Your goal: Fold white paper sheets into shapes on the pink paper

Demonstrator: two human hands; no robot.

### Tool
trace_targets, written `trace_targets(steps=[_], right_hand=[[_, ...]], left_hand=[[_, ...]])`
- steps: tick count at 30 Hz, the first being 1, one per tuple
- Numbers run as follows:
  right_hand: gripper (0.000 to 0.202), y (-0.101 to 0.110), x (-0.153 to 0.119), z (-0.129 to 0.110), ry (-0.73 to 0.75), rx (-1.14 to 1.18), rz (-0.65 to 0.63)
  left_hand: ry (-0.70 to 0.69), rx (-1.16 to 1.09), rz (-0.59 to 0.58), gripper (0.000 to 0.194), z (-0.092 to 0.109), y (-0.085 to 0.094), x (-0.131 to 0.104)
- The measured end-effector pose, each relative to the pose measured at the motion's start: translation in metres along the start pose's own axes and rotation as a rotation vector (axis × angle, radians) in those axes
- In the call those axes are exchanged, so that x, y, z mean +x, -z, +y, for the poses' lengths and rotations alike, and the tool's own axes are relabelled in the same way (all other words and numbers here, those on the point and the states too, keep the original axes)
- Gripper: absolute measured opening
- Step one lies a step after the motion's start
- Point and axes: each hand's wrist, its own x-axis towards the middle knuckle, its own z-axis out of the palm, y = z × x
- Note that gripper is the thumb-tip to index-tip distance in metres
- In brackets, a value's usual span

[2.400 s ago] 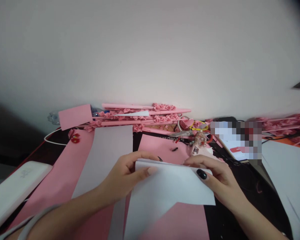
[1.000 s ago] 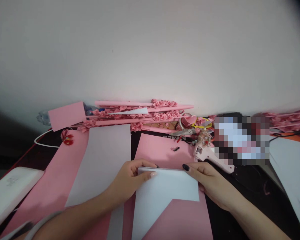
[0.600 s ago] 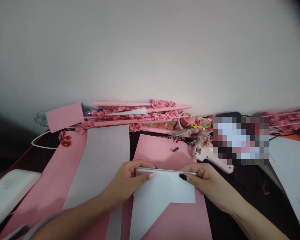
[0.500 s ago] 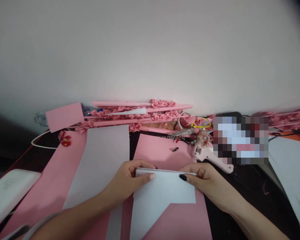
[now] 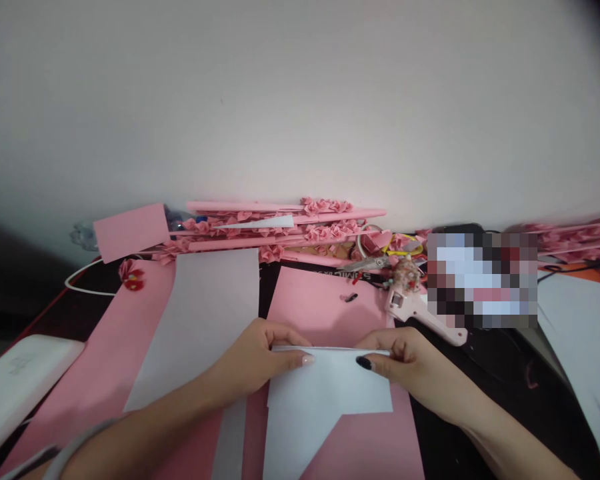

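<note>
White paper (image 5: pixel 330 393) was gripped along its folded top edge by the left hand (image 5: pixel 263 357) and right hand (image 5: pixel 405 360), above pink sheets (image 5: pixel 305 300); the glue gun (image 5: pixel 425 317) and scissors (image 5: pixel 367 265) lay beyond the right hand; pink paper flowers (image 5: pixel 325 231) lined the wall (image 5: pixel 300 100); a blurred patch hid the item at right; partly covered lettering on the black surface (image 5: pixel 490 400) seemed to include "SUMI"; a white device (image 5: pixel 30 373) lay at left.

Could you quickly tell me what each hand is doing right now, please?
Left hand: closed, pinching the folded white paper at its left end.
Right hand: closed, pinching the same paper near its right end.
</note>
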Motion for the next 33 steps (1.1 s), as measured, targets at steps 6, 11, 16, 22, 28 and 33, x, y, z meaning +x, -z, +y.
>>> trace_targets(steps=[6,11,16,22,28,33], right_hand=[[0.021,0.0,-0.001,-0.002,-0.032,0.026,-0.02],[0.022,-0.005,0.002,0.005,-0.057,0.064,-0.044],[0.022,-0.01,0.004,0.011,-0.044,-0.014,-0.005],[0.02,-0.013,0.002,0.006,0.001,-0.085,0.029],[0.019,-0.018,-0.002,0.001,0.072,-0.175,0.024],[0.02,-0.019,-0.004,0.0,0.1,-0.255,0.011]], left_hand=[[-0.009,0.006,-0.005,0.017,0.0,0.001,0.001],[-0.019,0.033,-0.034,0.016,0.002,-0.001,-0.001],[-0.023,0.113,-0.046,0.015,0.004,-0.002,-0.002],[-0.017,0.145,-0.081,0.018,0.007,-0.002,-0.001],[-0.084,0.19,-0.183,0.026,0.017,-0.003,-0.003],[-0.048,0.266,-0.116,0.027,0.016,-0.005,-0.003]])
